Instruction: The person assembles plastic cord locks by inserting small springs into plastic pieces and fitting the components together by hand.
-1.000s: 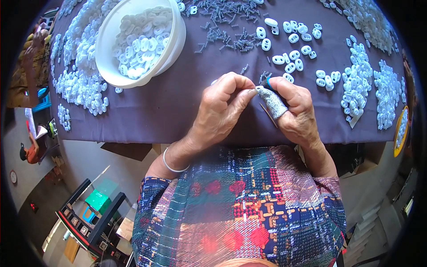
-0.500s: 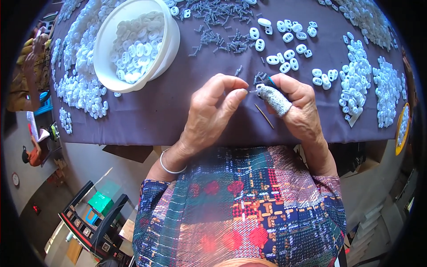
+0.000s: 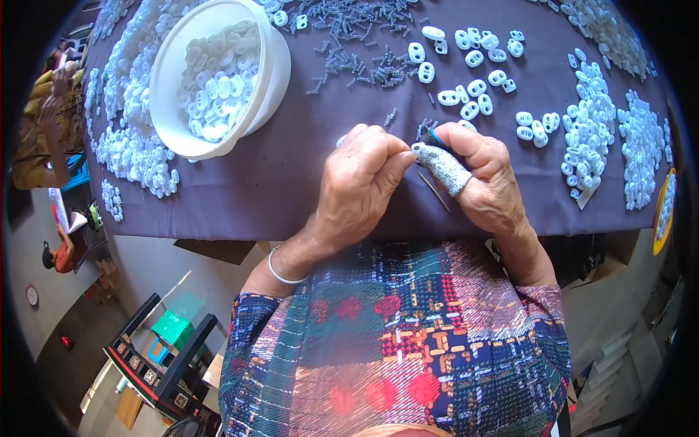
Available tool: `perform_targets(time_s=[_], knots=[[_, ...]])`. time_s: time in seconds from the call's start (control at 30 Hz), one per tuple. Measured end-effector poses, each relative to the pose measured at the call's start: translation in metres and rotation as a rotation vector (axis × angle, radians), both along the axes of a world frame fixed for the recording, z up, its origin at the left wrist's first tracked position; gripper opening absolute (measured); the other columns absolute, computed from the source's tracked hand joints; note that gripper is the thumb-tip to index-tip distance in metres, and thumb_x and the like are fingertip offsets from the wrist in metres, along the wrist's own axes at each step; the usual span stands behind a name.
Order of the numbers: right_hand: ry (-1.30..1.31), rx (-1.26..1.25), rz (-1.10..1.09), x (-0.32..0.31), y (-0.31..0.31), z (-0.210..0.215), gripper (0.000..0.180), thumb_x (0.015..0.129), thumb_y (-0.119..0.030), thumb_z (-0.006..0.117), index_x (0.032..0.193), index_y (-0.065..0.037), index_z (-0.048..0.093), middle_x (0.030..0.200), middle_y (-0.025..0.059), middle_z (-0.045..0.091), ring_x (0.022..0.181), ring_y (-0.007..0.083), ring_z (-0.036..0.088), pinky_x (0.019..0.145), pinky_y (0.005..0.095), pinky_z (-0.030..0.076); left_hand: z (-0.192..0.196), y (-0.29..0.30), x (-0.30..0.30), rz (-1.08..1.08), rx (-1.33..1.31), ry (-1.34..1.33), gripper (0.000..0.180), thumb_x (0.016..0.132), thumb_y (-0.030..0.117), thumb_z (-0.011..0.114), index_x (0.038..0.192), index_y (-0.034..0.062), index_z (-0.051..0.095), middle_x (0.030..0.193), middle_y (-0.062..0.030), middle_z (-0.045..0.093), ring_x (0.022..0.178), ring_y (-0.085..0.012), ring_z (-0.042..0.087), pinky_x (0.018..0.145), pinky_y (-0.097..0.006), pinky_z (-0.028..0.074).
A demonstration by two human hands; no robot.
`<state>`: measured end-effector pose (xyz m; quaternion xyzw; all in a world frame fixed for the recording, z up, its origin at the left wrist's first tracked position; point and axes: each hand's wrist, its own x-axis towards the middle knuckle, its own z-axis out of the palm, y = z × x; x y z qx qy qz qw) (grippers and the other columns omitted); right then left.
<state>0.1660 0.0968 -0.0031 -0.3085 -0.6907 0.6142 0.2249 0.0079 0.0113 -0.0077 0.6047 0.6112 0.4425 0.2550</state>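
White cord-lock piece (image 3: 417, 147) pinched at the fingertips of the right hand (image 3: 489, 177); its long axis is too small to read. Left hand (image 3: 358, 180) meets it from its left, thumb and index pressed together, contents hidden. Thin rod (image 3: 435, 191) slants just bodyward of the piece.

Cool bluish light, hazy lower centre, bent edges, black corners

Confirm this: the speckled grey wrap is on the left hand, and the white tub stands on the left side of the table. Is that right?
Not quite: the head view shows the speckled grey wrap on the right hand; the white tub does stand at left.
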Motion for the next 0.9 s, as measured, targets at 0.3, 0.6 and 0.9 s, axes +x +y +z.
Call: perform_targets(time_s=[0.3,0.6,0.9], knots=[[0.026,-0.007,0.054,0.000,0.002,-0.004,0.007,0.082,0.000,0.061,0.088,0.003,0.059,0.067,-0.0023,0.049,0.062,0.0037,0.044,0.053,0.0210,0.035,-0.004,0.000,0.000,0.004,0.027,-0.134,0.009,0.080,0.003,0.066,0.081,-0.0006,0.057,0.067,-0.0095,0.052,0.062,-0.0250,0.050,0.056,-0.035,0.038],[0.039,-0.322,-0.044,0.002,0.001,-0.001,0.008,0.087,-0.009,0.061,0.090,-0.002,0.062,0.066,-0.0070,0.048,0.056,-0.0007,0.040,0.047,0.0164,0.028,-0.004,-0.004,-0.002,-0.002,-0.084,-0.232,0.017,0.091,0.015,0.058,0.086,-0.0012,0.061,0.075,-0.0054,0.056,0.069,-0.0133,0.052,0.064,-0.026,0.042],[0.013,-0.422,-0.029,0.003,0.001,0.004,0.014,0.085,-0.011,0.065,0.091,0.002,0.062,0.076,-0.0024,0.052,0.066,0.0038,0.048,0.054,0.0215,0.038,0.007,-0.015,-0.005,0.147,-0.097,-0.247,0.020,0.095,0.017,0.053,0.095,-0.0018,0.061,0.083,-0.0022,0.057,0.077,-0.0079,0.052,0.069,-0.020,0.041]])
